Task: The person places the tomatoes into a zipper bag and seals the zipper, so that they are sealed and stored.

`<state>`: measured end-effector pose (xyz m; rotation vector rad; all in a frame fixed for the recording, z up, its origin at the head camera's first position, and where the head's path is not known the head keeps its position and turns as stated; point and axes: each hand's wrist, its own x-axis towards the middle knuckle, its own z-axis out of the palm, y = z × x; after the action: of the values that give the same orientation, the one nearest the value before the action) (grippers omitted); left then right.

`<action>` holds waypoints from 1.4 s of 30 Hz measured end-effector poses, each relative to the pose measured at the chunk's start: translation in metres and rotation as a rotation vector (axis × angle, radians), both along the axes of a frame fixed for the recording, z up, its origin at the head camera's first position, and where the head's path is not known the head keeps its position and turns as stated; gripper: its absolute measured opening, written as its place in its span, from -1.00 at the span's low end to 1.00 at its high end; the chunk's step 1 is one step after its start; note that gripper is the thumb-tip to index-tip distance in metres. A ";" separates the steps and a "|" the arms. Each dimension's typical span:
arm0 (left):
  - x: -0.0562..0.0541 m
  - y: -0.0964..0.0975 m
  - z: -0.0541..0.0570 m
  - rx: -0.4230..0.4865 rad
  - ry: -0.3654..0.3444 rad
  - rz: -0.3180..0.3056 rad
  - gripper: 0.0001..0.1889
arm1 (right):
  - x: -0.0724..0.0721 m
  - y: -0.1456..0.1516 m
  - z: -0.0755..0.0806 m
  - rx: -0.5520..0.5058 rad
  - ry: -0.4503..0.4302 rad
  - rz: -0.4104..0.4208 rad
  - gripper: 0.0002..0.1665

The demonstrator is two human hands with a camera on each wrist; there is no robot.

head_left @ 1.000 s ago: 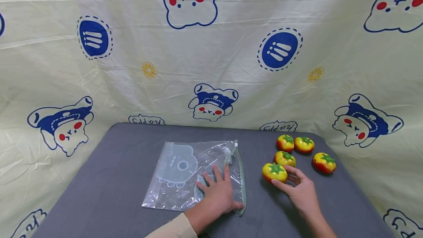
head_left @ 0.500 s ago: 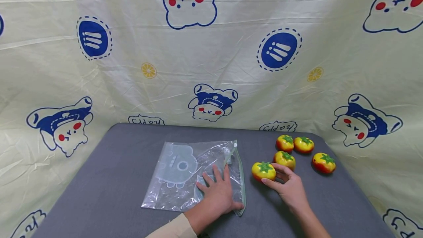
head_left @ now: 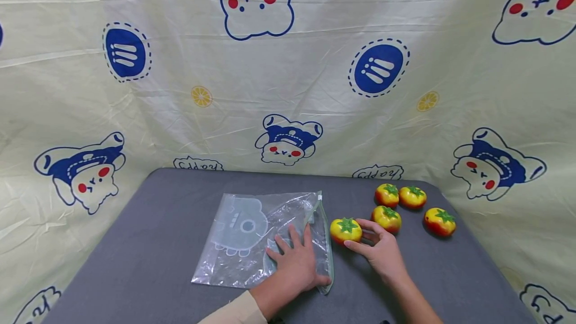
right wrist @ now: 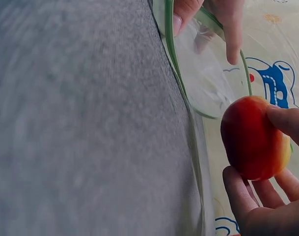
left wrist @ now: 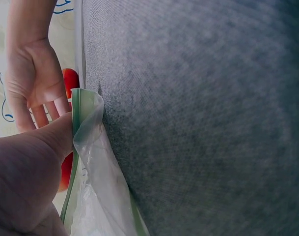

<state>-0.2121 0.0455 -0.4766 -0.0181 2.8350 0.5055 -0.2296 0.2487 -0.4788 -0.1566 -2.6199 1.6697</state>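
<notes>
My left hand (head_left: 294, 264) lies spread, fingers straight, at the mouth of a clear zip bag (head_left: 245, 264) with a green edge. Its thumb is near the front corner of that edge. In the right wrist view the bag's mouth (right wrist: 208, 115) gapes, with left fingers (right wrist: 232, 39) at it. My right hand (head_left: 384, 254) holds a yellow-and-red tomato (head_left: 345, 230) between thumb and fingers, just right of the bag's mouth. Seen from the right wrist, the tomato's red underside (right wrist: 250, 137) faces the camera.
Several more tomatoes stand at the right: one (head_left: 386, 219) just behind the right hand, two (head_left: 413, 197) at the back, another (head_left: 440, 222) near the table's right edge. The grey table (head_left: 148, 244) meets a patterned cloth backdrop (head_left: 171, 114) behind.
My right hand has carried the tomato left, from beside the other tomatoes to close by the bag's mouth. The left hand and bag have stayed put.
</notes>
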 end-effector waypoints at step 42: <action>-0.002 0.001 -0.002 -0.019 -0.017 -0.015 0.37 | -0.025 -0.025 -0.008 0.125 -0.019 0.101 -0.19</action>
<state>-0.2141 0.0460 -0.4787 -0.0047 2.8208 0.4731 -0.2549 0.2235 -0.4873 -0.0371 -2.7798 1.5333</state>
